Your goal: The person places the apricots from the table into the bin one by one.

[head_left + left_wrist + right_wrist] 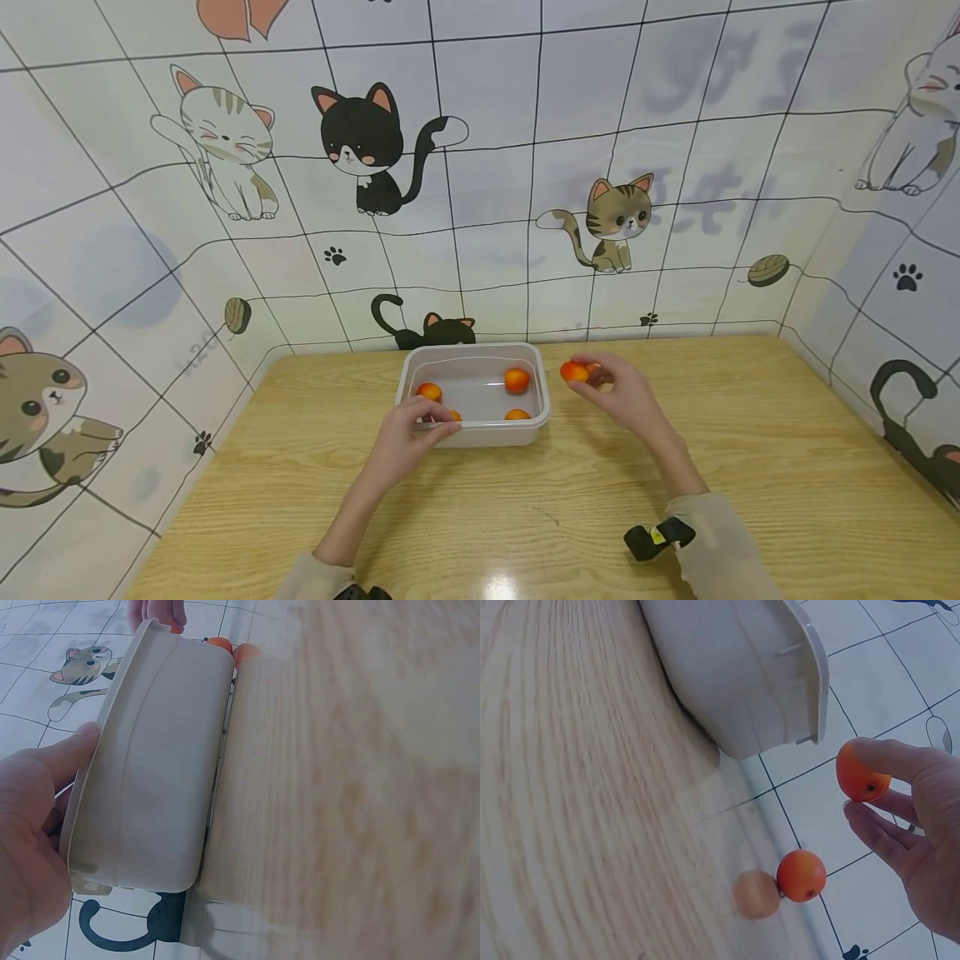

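A pale plastic box (480,437) stands on the wooden table with several small orange-red fruits inside, such as one fruit (517,381) at its right. My left hand (408,437) grips the near-left rim. In the left wrist view, the thumb presses the outside of the box wall (161,765); the other fingers are mostly hidden behind the rim. Just right of the box, my right hand (618,396) pinches an orange-red fruit (862,771) between thumb and fingers, above the table. Another fruit (802,875) lies on the table, partly hidden behind the right hand in the head view.
The wooden table (570,517) meets a cat-patterned wall (495,192) at the back, close behind the box. Patterned side panels stand left and right. A dark strap (660,537) sits at the right sleeve.
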Motion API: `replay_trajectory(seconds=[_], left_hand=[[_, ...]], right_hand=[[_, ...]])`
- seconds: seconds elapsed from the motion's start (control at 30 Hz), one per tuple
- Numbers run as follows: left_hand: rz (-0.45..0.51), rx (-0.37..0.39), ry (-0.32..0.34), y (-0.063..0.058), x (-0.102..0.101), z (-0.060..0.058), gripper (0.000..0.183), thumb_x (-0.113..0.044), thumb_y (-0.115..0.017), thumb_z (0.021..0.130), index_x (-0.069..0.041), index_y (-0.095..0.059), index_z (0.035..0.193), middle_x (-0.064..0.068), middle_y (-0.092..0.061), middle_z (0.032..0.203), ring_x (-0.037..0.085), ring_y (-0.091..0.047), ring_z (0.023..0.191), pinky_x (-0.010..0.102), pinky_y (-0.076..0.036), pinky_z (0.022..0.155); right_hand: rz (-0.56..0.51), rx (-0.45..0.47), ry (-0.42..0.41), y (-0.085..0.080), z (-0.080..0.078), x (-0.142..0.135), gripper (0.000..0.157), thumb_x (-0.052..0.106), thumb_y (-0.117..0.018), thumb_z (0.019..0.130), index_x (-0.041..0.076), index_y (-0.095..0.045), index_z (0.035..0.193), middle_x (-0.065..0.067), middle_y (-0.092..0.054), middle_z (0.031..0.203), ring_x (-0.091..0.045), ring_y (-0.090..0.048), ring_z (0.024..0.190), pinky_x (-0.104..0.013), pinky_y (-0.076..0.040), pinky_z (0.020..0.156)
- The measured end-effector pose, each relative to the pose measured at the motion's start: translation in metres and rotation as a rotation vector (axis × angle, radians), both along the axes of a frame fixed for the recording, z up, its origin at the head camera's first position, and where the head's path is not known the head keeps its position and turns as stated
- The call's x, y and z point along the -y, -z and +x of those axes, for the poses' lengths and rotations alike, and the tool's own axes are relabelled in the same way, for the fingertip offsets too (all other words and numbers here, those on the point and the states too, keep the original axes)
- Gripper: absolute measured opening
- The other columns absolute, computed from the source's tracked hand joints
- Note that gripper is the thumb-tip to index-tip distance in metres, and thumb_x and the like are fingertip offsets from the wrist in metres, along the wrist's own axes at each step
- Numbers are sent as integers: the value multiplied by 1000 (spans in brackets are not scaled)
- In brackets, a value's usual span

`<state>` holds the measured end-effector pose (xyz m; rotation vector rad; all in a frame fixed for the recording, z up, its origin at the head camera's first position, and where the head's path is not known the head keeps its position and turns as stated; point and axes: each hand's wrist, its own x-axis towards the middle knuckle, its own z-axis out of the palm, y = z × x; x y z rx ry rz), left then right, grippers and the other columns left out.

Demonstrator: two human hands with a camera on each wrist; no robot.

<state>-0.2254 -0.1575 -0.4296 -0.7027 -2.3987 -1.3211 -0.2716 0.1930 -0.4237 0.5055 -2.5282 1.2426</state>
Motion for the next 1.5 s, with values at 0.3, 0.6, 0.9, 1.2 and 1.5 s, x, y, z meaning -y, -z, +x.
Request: replay_trajectory(seconds=[0.3, 0.6, 0.9, 1.2, 1.5], left_hand=[[0, 8, -1, -1, -1, 0, 11, -14, -85, 82, -15, -74, 86, -10, -69, 87, 12, -62, 84, 28, -54, 77], [0, -2, -4, -1, -1, 0, 13, -15, -85, 82, -15, -73, 85, -10, -69, 87, 11, -62, 83, 27, -54, 76], [3, 7, 5, -1, -1, 0, 11, -15, -85, 83, -15, -74, 86, -10, -69, 87, 11, -62, 84, 28, -54, 77], [3, 17, 1, -1, -1, 1, 13, -15, -85, 82, -15, -73, 87, -10, -69, 87, 12, -62, 84, 29, -54, 77], [12, 17, 7, -1, 0, 0, 12, -15, -85, 82, -15, -74, 86, -10, -69, 87, 13, -62, 85, 29, -55, 77]], right_hand=[[-42, -60, -31, -14, 8, 12, 41, 16, -80, 89, 6, -66, 127, -12, -69, 114, -24, -67, 90, -46, -57, 80], [-70, -149, -112, -21, 13, 29, 39, 12, -81, 87, 6, -68, 123, -9, -68, 113, -21, -67, 89, -45, -58, 79], [-64, -206, -181, -26, 18, 45, 39, 7, -81, 86, 5, -68, 123, -8, -69, 114, -21, -67, 89, -39, -59, 80], [-35, -225, -209, -25, 20, 55, 40, 8, -81, 86, 5, -68, 124, -8, -68, 116, -20, -64, 93, -41, -58, 81], [2, -198, -173, -23, 20, 53, 43, 13, -80, 88, 3, -67, 127, -14, -67, 118, -26, -66, 94, -43, -57, 84]])
